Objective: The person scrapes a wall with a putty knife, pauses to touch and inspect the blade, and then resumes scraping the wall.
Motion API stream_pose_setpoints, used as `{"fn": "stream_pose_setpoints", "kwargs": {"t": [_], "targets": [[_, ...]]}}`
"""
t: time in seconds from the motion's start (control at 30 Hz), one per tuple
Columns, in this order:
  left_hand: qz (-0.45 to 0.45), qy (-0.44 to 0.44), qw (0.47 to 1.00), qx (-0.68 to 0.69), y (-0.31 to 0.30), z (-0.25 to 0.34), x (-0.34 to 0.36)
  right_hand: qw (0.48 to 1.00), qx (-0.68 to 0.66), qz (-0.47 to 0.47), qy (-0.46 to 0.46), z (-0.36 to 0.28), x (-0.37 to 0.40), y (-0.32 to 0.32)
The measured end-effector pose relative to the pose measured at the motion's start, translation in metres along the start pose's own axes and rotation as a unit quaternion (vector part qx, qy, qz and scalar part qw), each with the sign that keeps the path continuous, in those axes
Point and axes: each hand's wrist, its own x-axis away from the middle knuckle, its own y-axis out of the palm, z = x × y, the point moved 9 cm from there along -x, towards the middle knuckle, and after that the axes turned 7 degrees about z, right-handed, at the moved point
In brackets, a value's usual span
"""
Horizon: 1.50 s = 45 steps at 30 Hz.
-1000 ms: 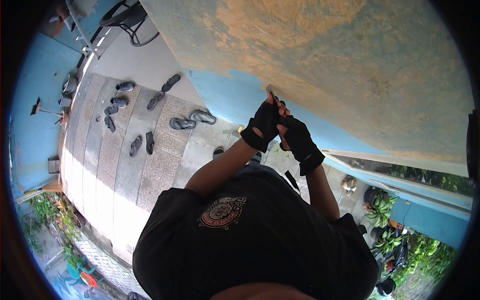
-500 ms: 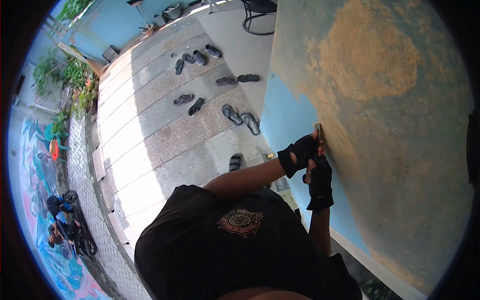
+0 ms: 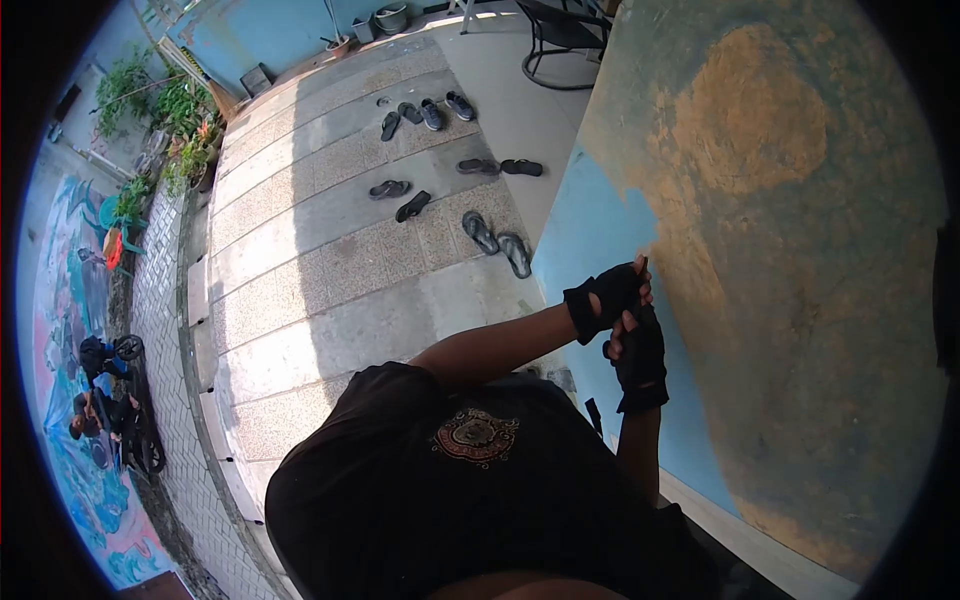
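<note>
Both my hands wear black fingerless gloves and are clasped together against a wall [image 3: 800, 230]. My left hand [image 3: 603, 297] is on top, with its forearm coming in from the left. My right hand [image 3: 638, 357] sits just below it. Together they grip a small scraper [image 3: 641, 266]. Only the thin blade tip shows above my fingers, pressed to the wall where blue paint [image 3: 590, 240] meets the bare orange-brown patch. The handle is hidden inside the gloves.
My black T-shirt [image 3: 480, 490] fills the bottom. Several sandals and shoes [image 3: 497, 240] lie on the tiled patio far below. A black chair [image 3: 560, 35] stands at the top. At the far left are plants [image 3: 160, 120] and people on a motorbike [image 3: 110, 410].
The view swung from the upper wall to the patio side. My clasped hands and the scraper slid slightly along the paint edge, and the blade now shows less.
</note>
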Motion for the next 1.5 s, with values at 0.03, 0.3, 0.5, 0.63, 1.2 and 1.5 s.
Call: {"fn": "stream_pose_setpoints", "kwargs": {"t": [0.03,0.3,0.5,0.63,1.2,1.5], "targets": [[0.000,0.003,1.000,0.012,0.002,0.000,-0.001,1.000,-0.003,0.017,-0.005,0.000,-0.001,-0.004],[-0.083,-0.055,0.985,0.140,0.032,-0.030,-0.019,0.994,0.060,0.084,-0.038,-0.024,0.013,-0.025],[-0.096,-0.002,0.980,0.172,0.028,-0.028,-0.035,0.987,0.136,0.080,-0.034,-0.025,-0.006,-0.043],[-0.091,-0.009,0.981,0.170,0.028,-0.013,-0.030,0.982,0.142,0.116,-0.037,-0.023,-0.010,-0.035],[-0.102,-0.030,0.971,0.214,0.018,0.004,-0.029,0.967,0.213,0.137,-0.045,-0.020,-0.032,-0.030],[-0.012,-0.022,0.970,0.243,-0.009,0.014,0.005,0.990,0.131,0.058,-0.007,-0.034,0.007,-0.042]]}}
